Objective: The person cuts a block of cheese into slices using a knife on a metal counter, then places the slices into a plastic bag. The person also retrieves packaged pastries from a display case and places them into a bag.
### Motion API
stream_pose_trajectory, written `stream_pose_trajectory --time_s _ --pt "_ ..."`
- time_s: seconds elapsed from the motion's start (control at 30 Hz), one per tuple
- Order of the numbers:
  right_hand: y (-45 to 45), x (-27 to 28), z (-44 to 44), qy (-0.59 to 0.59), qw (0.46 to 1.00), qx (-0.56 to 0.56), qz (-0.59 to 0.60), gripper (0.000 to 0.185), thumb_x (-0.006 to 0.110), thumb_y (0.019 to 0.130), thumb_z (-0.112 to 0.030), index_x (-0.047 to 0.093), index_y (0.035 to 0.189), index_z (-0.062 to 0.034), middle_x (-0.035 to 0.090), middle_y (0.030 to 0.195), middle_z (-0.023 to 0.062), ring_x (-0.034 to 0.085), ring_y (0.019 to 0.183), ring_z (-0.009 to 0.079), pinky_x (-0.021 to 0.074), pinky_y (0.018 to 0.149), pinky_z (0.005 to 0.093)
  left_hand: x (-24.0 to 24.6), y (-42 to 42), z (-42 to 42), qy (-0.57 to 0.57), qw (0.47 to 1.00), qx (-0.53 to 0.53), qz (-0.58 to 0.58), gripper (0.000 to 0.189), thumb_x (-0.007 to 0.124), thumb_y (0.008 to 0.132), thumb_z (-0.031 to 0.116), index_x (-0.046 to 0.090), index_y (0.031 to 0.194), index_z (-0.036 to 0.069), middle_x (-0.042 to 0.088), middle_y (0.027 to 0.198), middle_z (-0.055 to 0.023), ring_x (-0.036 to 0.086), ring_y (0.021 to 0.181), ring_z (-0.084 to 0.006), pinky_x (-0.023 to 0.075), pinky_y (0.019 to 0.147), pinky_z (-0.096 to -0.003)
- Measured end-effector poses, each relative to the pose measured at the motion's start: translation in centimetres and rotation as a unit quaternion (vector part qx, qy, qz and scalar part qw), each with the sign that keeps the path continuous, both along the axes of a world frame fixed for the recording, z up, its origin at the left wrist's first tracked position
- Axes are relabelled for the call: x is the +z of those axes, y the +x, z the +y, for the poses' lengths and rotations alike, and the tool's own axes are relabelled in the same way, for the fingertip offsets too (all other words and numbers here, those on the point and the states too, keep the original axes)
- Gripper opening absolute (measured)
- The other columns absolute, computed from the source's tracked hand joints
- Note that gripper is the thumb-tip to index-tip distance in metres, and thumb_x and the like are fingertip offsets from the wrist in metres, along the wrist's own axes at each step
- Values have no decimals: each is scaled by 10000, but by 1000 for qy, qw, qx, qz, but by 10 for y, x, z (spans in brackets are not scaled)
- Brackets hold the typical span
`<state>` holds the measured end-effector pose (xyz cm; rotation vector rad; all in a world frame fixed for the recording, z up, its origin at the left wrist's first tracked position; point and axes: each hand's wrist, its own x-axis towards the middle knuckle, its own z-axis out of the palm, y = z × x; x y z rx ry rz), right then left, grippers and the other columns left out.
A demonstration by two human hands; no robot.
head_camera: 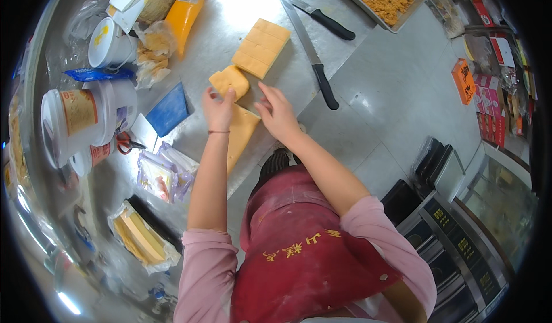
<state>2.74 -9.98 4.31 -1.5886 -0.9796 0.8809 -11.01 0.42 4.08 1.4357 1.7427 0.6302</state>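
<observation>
My left hand (219,109) has its thumb and fingers on a small yellow sponge cake piece (229,82), which sits beside the near corner of a larger rectangular block of sponge cake (261,48) with lines across its top. To the right, my right hand (276,111) is held with its fingers apart and nothing in it. A further slab of yellow cake (241,131) lies partly hidden beneath my left hand and forearm. Two knives with black handles, a long serrated knife (308,47) and a shorter knife (332,24), rest on the metal table to the right of the block.
On the left stand white plastic tubs (79,111), a blue scraper sheet (169,109), red-handled scissors (125,143) and wrapped packets (166,172). A paper-lined loaf tin (144,236) is at lower left. At the top are an orange piping bag (185,14) and a tray of orange crumbly food (390,23).
</observation>
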Motion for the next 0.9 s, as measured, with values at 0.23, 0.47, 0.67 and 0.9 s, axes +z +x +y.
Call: stream_pose_trajectory --time_s 0.23,0.47,0.67,0.9 --pt "89 11 -160 -136 990 -42 -8 474 617 877 -85 491 1333 -61 573 1190 131 626 934 203 523 791 297 69 52 -87 193 974 -114 15 471 670 832 175 488 1225 -11 478 1225 -180 433 1176 -348 333 1014 -425" --pt "249 20 -253 -167 977 -132 17 481 630 878 -112 496 1339 -79 647 1051 110 649 826 187 526 757 313 76 217 -175 163 919 -353 -62 146 662 833 154 631 920 41 595 1069 -154 522 1043 -326 394 923 -405" --pt "438 86 -217 -51 995 -84 36 426 600 918 -181 514 1319 -63 666 980 107 654 861 203 512 781 316 86 373 -196 25 929 -367 -42 274 645 862 176 593 642 21 592 673 -108 583 669 -266 458 714 -361" --pt "735 17 -134 36 999 -22 35 373 592 921 -126 553 1285 -50 565 896 -15 552 757 72 481 680 237 73 538 -157 77 969 -212 -101 177 665 828 149 596 950 41 582 698 -99 568 588 -225 473 598 -315"
